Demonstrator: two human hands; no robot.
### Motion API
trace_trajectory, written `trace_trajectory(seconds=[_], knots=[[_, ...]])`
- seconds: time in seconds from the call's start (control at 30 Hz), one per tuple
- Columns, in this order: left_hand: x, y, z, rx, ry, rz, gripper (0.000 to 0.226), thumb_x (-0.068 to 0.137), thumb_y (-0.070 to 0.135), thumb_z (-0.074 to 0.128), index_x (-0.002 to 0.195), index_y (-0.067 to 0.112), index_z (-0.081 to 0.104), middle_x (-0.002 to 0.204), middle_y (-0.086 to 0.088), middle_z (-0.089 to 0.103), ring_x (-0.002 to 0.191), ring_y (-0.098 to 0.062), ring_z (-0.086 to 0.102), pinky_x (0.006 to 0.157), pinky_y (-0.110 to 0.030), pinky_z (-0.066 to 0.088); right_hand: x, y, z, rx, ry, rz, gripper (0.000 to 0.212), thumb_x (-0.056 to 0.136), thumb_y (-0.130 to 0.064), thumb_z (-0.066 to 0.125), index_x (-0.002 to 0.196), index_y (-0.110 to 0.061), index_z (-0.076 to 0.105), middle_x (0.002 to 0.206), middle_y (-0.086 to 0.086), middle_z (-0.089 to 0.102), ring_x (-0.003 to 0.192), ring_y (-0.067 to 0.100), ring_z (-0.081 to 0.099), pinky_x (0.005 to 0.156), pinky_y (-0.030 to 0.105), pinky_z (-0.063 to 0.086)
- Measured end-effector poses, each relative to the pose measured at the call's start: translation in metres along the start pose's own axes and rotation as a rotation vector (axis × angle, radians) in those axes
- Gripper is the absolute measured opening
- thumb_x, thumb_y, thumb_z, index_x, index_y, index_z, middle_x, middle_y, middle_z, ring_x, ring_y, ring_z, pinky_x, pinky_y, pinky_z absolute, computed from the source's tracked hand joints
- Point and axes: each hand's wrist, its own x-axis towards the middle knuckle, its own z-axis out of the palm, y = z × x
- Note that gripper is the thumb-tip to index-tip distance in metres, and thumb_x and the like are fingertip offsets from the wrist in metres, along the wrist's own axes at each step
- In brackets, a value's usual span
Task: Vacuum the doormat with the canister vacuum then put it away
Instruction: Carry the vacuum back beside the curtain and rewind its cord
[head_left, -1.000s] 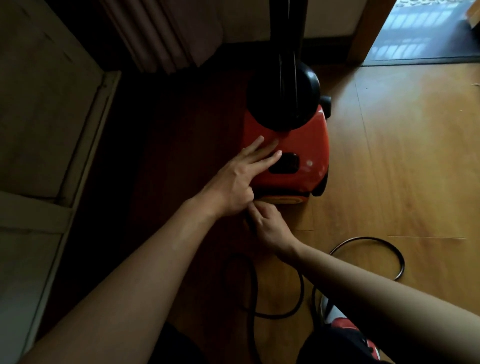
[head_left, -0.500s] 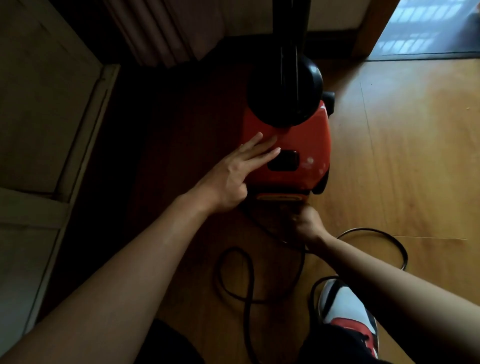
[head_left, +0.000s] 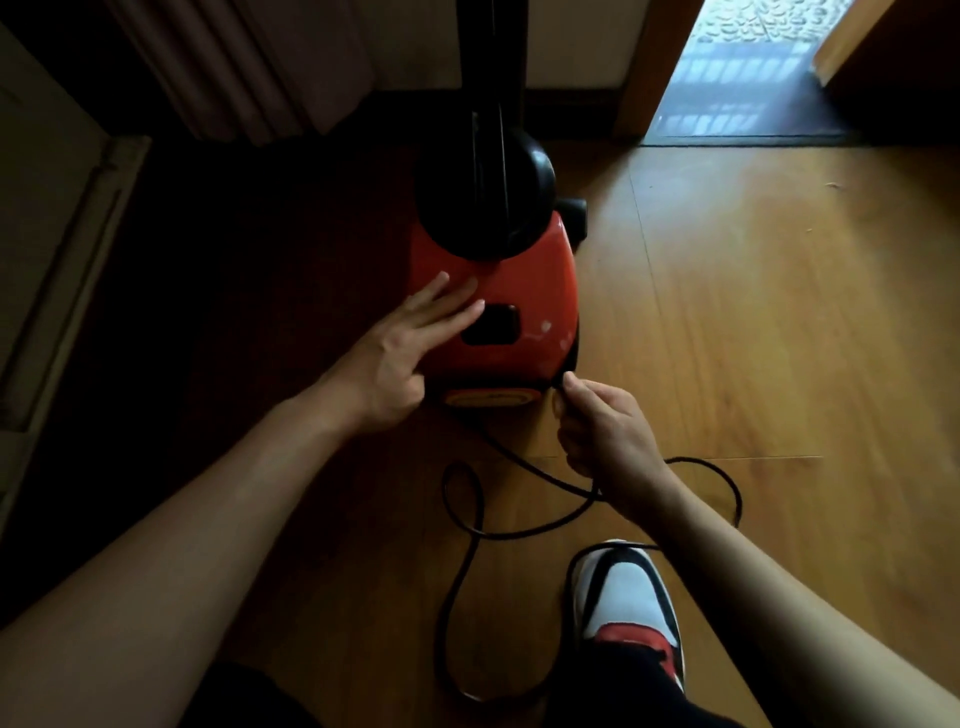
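A red canister vacuum (head_left: 540, 296) with a black domed top and an upright black tube (head_left: 491, 78) stands on the wooden floor in the middle of the view. My left hand (head_left: 405, 353) lies flat on its red lid, fingers straight, beside a dark recessed button. My right hand (head_left: 605, 431) is at the vacuum's near right corner and pinches the black power cord (head_left: 462, 499). The cord runs from the vacuum's rear and loops over the floor toward me. The doormat (head_left: 743, 21) shows partly through the doorway at the top right.
My shoe (head_left: 623, 597) stands on the floor below my right hand, with cord loops around it. A pale cabinet or door panel (head_left: 47, 234) fills the left side. A curtain (head_left: 249, 67) hangs at the back. Open wooden floor (head_left: 779, 312) stretches to the right.
My right hand has moved from under the vacuum's rear out to the right and toward me, drawing the cord along. My left hand has stayed pressed on the lid.
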Motion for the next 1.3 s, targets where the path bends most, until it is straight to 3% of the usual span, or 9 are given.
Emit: trace_trajectory(seconds=[0.2, 0.27, 0.4, 0.57, 0.63, 0.73, 0.87, 1.07, 1.3], knots=[[0.001, 0.001, -0.001, -0.003, -0.022, 0.027, 0.088, 0.068, -0.003, 0.041, 0.153, 0.018, 0.030, 0.162, 0.004, 0.017, 0.152, -0.013, 0.000, 0.125, -0.049, 0.012, -0.007, -0.011, 0.072, 0.054, -0.193, -0.014, 0.033, 0.109, -0.019, 0.033, 0.122, 0.004, 0.052, 0.061, 0.002, 0.041, 0.046, 0.016, 0.032, 0.042, 0.027, 0.024], [0.000, 0.003, -0.002, 0.003, -0.031, 0.024, 0.085, 0.069, 0.007, 0.042, 0.153, 0.017, 0.030, 0.162, 0.002, 0.017, 0.152, -0.014, 0.000, 0.125, -0.046, 0.010, -0.005, -0.002, 0.093, -0.010, -0.218, 0.033, 0.032, 0.109, -0.020, 0.035, 0.118, 0.006, 0.052, 0.067, 0.007, 0.044, 0.048, 0.015, 0.037, 0.041, 0.026, 0.029], [-0.001, 0.002, -0.002, 0.011, -0.015, -0.002, 0.101, 0.064, -0.024, 0.034, 0.155, 0.020, 0.028, 0.164, 0.007, 0.014, 0.152, -0.009, -0.003, 0.126, -0.045, 0.007, 0.021, 0.033, 0.120, -0.195, -0.202, 0.211, 0.032, 0.107, -0.026, 0.044, 0.100, -0.002, 0.064, 0.070, 0.003, 0.055, 0.051, 0.007, 0.048, 0.045, 0.020, 0.037], [-0.003, -0.002, -0.002, -0.014, -0.010, -0.004, 0.104, 0.064, -0.028, 0.031, 0.154, 0.022, 0.029, 0.164, 0.006, 0.016, 0.152, -0.006, -0.003, 0.124, -0.031, 0.004, 0.066, 0.073, 0.075, -0.535, -0.124, 0.185, 0.033, 0.105, -0.024, 0.048, 0.132, -0.007, 0.057, 0.121, 0.002, 0.064, 0.109, 0.018, 0.063, 0.089, 0.036, 0.054], [-0.002, -0.004, -0.001, -0.009, -0.009, 0.009, 0.104, 0.064, -0.028, 0.032, 0.154, 0.023, 0.029, 0.163, 0.007, 0.016, 0.151, -0.004, -0.003, 0.123, -0.028, 0.003, 0.066, 0.077, 0.053, -0.525, -0.090, 0.208, 0.032, 0.103, -0.029, 0.053, 0.132, -0.015, 0.057, 0.127, 0.007, 0.065, 0.112, 0.020, 0.064, 0.096, 0.042, 0.055], [-0.001, -0.005, -0.002, -0.004, -0.024, 0.002, 0.105, 0.064, -0.028, 0.033, 0.154, 0.025, 0.028, 0.161, 0.013, 0.014, 0.151, -0.001, -0.004, 0.121, -0.023, 0.002, 0.063, 0.074, 0.033, -0.431, -0.028, 0.227, 0.031, 0.099, -0.035, 0.059, 0.126, -0.021, 0.058, 0.119, 0.004, 0.067, 0.103, 0.019, 0.067, 0.087, 0.038, 0.059], [0.000, -0.004, -0.003, -0.001, -0.032, -0.005, 0.105, 0.065, -0.028, 0.035, 0.154, 0.027, 0.026, 0.161, 0.015, 0.012, 0.150, 0.000, -0.005, 0.118, -0.019, -0.001, 0.061, 0.067, 0.002, -0.456, 0.018, 0.300, 0.026, 0.101, -0.032, 0.057, 0.105, -0.008, 0.065, 0.077, 0.001, 0.063, 0.052, 0.009, 0.054, 0.044, 0.022, 0.042], [-0.001, -0.003, -0.004, 0.003, -0.039, -0.010, 0.105, 0.066, -0.027, 0.038, 0.154, 0.029, 0.025, 0.162, 0.015, 0.010, 0.150, 0.002, -0.006, 0.117, -0.019, -0.001, 0.050, 0.059, -0.037, -0.501, 0.199, 0.264, 0.030, 0.096, -0.035, 0.065, 0.080, -0.010, 0.069, 0.057, -0.002, 0.053, 0.056, 0.016, 0.049, 0.056, 0.032, 0.041], [-0.001, -0.004, -0.002, 0.002, -0.031, -0.002, 0.103, 0.068, -0.025, 0.040, 0.155, 0.028, 0.025, 0.160, 0.019, 0.009, 0.150, 0.003, -0.006, 0.115, -0.014, -0.001, 0.023, 0.028, -0.037, 0.063, 0.222, 0.285, 0.026, 0.100, -0.031, 0.059, 0.081, -0.013, 0.057, 0.059, -0.006, 0.036, 0.046, 0.007, 0.030, 0.041, 0.020, 0.024]])
